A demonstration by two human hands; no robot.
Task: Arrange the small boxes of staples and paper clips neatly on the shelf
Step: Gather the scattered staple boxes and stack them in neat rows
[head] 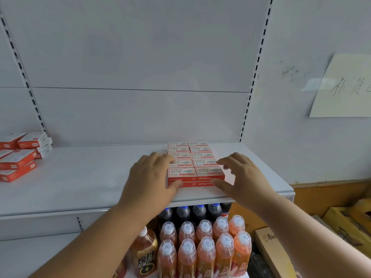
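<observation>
Orange-capped drink bottles below white metal shelf. Left hand, right hand, fingers relaxed, flank red-white staple box block, squaring it. Next: fetch loose red boxes.

Two bare forearms, no sleeves in view; left hand and right hand without rings, watches or gloves.

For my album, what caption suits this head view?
Two hands square up red staple boxes on a white shelf.
</observation>
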